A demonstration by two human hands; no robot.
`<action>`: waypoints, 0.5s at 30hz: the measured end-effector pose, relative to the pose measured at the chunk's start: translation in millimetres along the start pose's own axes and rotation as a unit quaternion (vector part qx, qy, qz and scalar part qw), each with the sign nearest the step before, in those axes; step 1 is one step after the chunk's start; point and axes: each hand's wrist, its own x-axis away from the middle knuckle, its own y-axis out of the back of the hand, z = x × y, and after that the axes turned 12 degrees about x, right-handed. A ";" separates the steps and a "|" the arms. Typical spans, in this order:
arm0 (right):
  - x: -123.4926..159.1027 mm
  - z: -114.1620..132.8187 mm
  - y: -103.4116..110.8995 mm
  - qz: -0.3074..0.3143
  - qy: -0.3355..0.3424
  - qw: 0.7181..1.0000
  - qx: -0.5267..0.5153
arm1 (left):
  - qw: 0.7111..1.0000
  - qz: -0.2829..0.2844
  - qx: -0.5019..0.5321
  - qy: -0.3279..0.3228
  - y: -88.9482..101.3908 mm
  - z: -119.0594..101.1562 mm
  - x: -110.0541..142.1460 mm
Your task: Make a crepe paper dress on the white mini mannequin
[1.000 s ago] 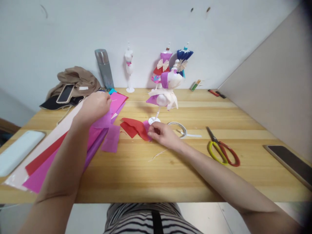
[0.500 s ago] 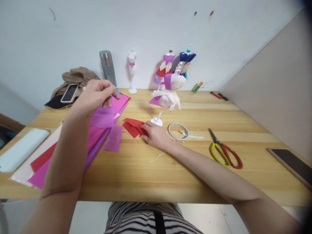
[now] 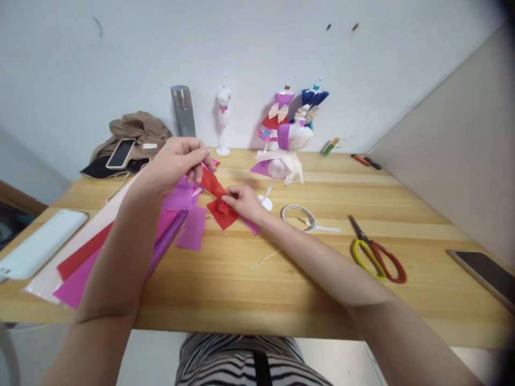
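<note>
My left hand [image 3: 183,161] is closed in a pinch, raised over the stacked coloured paper. From its fingertips a red piece of paper [image 3: 213,183] slants down to my right hand [image 3: 244,203], whose thumb and fingers are pinched on the red paper too. Another red part, roughly square and creased, lies on the table just below; I cannot tell whether it is a separate piece. A purple scrap [image 3: 251,226] sticks out from under my right hand. Beside the hands stands a small white mannequin [image 3: 277,167] with purple paper and a pale bow on it.
Left lie purple paper [image 3: 192,228] and long coloured sheets [image 3: 82,273]. A tape roll [image 3: 298,218] and scissors [image 3: 376,252] are on the right, with a phone [image 3: 483,276] beyond. A bare mannequin [image 3: 224,115], dressed ones [image 3: 284,102] and a flask [image 3: 184,111] stand by the wall.
My left hand has come down and to the right and taken hold of the red paper. The red paper is now lifted and stretched between both hands. A purple scrap now shows under my right hand.
</note>
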 end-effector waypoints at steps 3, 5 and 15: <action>-4.4 9.6 0.6 0.028 0.008 0.998 0.064 | 1.000 0.012 -0.008 0.009 -2.1 2.7 1.9; 0.0 10.7 7.8 0.057 0.003 0.982 0.179 | 1.000 0.021 -0.016 0.014 -1.9 4.9 1.4; 25.3 6.6 11.7 0.078 -0.039 0.958 0.274 | 0.990 0.111 -0.049 0.079 -17.8 32.8 -12.3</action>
